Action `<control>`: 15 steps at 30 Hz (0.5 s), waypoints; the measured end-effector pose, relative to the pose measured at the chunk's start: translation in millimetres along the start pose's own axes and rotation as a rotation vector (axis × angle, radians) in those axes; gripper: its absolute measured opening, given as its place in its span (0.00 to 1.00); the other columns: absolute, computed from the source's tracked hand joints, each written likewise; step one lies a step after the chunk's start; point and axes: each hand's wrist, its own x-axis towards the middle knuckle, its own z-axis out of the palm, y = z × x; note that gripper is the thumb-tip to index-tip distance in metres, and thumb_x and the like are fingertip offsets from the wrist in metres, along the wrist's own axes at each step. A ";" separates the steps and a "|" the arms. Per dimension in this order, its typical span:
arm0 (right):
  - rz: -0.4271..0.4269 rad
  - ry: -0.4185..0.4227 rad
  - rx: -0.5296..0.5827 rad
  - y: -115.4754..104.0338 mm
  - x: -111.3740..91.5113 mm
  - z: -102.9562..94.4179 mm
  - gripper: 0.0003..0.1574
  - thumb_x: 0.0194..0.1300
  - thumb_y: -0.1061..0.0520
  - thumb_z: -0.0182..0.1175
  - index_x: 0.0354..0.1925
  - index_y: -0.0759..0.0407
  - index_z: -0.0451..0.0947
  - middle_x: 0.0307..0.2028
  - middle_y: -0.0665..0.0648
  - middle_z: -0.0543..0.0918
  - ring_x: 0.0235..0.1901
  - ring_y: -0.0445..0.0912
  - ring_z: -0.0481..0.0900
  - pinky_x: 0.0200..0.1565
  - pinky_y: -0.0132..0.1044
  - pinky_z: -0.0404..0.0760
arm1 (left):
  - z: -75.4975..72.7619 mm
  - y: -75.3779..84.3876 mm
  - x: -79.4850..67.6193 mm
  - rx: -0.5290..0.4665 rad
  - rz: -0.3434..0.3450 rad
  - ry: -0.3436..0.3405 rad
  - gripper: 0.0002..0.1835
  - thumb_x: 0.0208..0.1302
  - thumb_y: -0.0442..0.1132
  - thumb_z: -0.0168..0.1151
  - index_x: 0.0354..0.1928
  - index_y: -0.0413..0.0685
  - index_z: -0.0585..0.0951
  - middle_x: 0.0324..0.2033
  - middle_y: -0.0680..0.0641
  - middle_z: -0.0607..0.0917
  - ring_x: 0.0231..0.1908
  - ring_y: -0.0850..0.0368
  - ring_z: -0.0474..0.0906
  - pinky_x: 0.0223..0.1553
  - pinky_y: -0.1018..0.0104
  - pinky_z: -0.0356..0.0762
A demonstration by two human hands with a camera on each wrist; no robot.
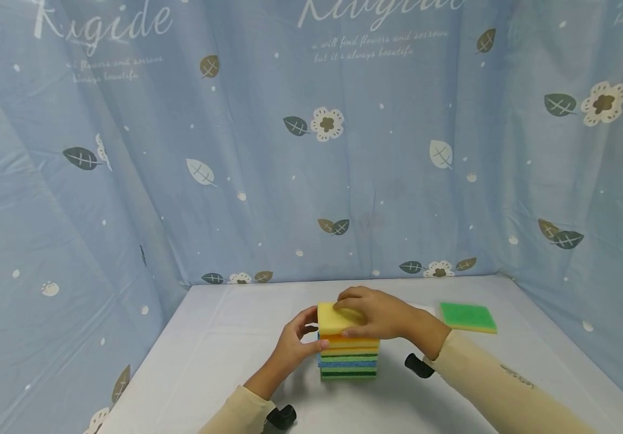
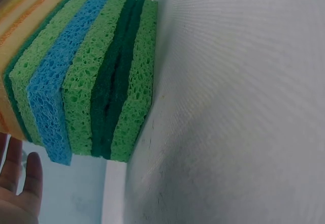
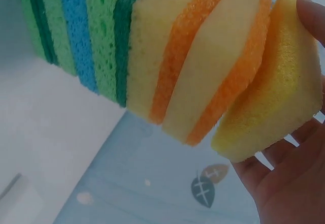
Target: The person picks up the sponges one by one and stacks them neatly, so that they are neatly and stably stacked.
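A stack of sponges [image 1: 349,361] stands on the white table, layered green, blue, green and pale yellow with orange. My right hand [image 1: 384,313] grips a yellow sponge [image 3: 284,82] over the top of the stack, thumb on one side and fingers on the other. In the right wrist view this sponge tilts against the top orange layer, one edge close to it. My left hand [image 1: 295,346] is at the stack's left side, thumb near the front corner and fingers toward the back. One blue sponge [image 2: 51,117] juts slightly out of line in the left wrist view.
A green and yellow sponge [image 1: 468,316] lies flat on the table [image 1: 235,337] to the right, beyond my right wrist. A blue patterned curtain [image 1: 376,181] hangs behind the table and along both sides. Black devices [image 1: 420,366] are worn at both wrists.
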 end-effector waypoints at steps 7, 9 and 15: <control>-0.003 0.000 -0.011 -2.7 0.8 3.1 0.37 0.61 0.27 0.57 0.58 0.48 0.78 0.58 0.45 0.74 0.56 0.44 0.73 0.56 0.45 0.74 | -0.1 1.2 -0.3 0.001 -0.039 -0.005 0.39 0.58 0.37 0.70 0.69 0.37 0.64 0.60 0.44 0.74 0.56 0.48 0.71 0.60 0.45 0.66; -0.003 0.000 -0.008 -2.5 0.6 4.2 0.37 0.61 0.27 0.56 0.58 0.48 0.78 0.57 0.45 0.74 0.56 0.44 0.73 0.56 0.45 0.74 | -0.2 1.9 -0.4 0.008 -0.053 -0.009 0.39 0.58 0.37 0.70 0.69 0.38 0.64 0.60 0.44 0.74 0.56 0.46 0.71 0.60 0.47 0.67; -0.015 0.002 -0.004 -1.8 2.5 8.8 0.38 0.61 0.26 0.56 0.58 0.48 0.78 0.58 0.45 0.74 0.56 0.43 0.72 0.57 0.44 0.74 | -0.5 -9.9 0.2 0.010 -0.096 0.004 0.39 0.58 0.39 0.71 0.70 0.40 0.64 0.59 0.45 0.74 0.56 0.41 0.71 0.55 0.60 0.73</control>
